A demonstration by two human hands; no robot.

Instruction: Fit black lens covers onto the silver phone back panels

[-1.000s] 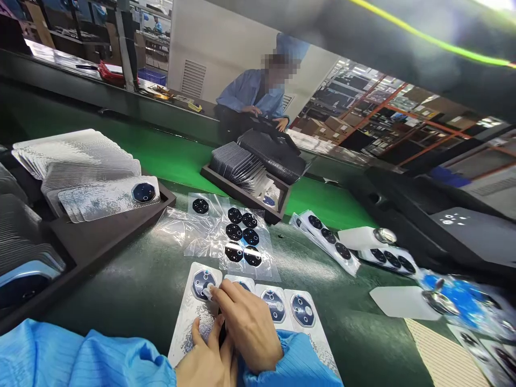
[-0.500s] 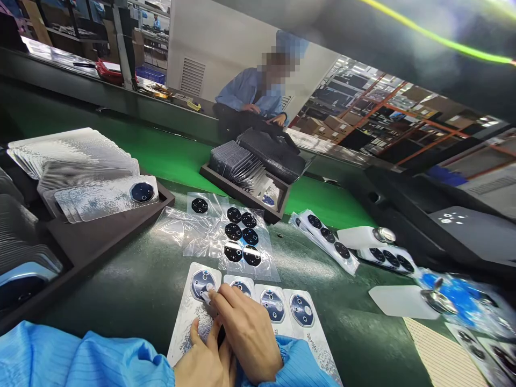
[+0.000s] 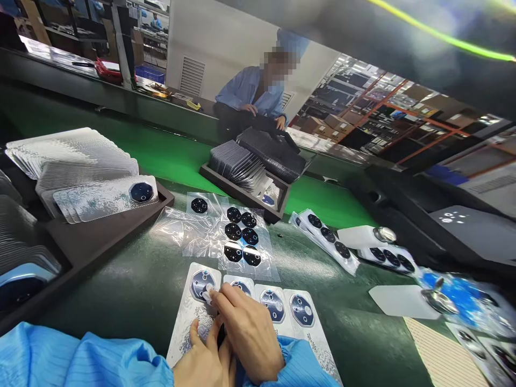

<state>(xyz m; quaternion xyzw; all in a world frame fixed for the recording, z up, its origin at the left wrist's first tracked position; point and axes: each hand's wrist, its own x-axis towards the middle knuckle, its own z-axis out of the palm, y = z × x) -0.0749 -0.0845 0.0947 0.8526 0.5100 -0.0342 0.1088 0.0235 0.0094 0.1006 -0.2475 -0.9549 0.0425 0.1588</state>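
Note:
Several silvery phone back panels lie side by side on the dark green bench, each with a dark blue octagonal camera area. My right hand pinches a small white wad, seemingly a wipe, against the lower right of the leftmost panel's camera area. On the lower part of that phone back panel, my left hand rests with thumb and forefinger apart. My right hand partly covers the second panel. To its right lie a third panel and a fourth panel.
Clear film with black octagonal lens covers lies ahead. At left, a dark tray bears stacked panels; another tray stands farther back. Metal-topped white bottles lie at right. A co-worker in blue sits across the bench.
My hands hold nearly the same position, with the white wad still at the leftmost camera area. Across the bench, the co-worker's hands have shifted slightly.

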